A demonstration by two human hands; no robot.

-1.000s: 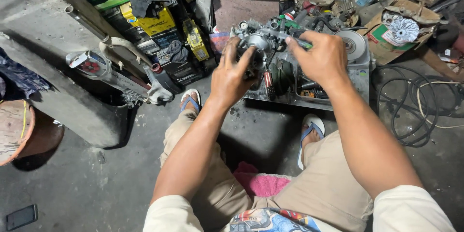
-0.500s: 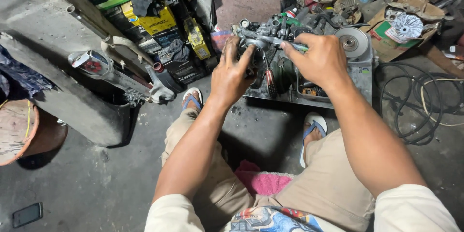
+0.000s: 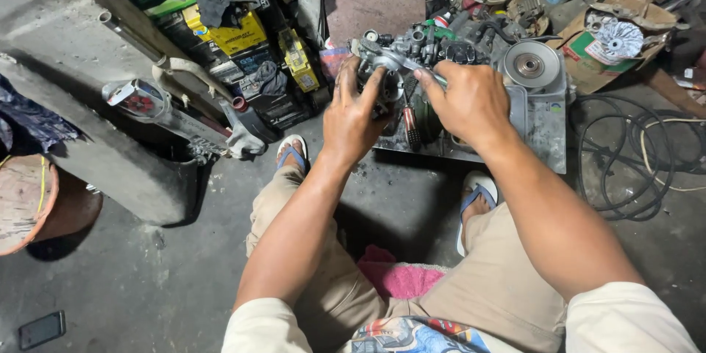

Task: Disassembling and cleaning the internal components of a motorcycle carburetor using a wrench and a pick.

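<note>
Both hands, left hand and right hand, grip the metal engine part.

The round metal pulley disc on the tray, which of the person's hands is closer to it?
Right. The right hand sits just left of the pulley disc, not touching it. The left hand is farther left, across the engine part both hands work on.

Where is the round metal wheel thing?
In the head view, the round metal pulley sits upper right, just right of the right hand, beside the cardboard box.
</note>
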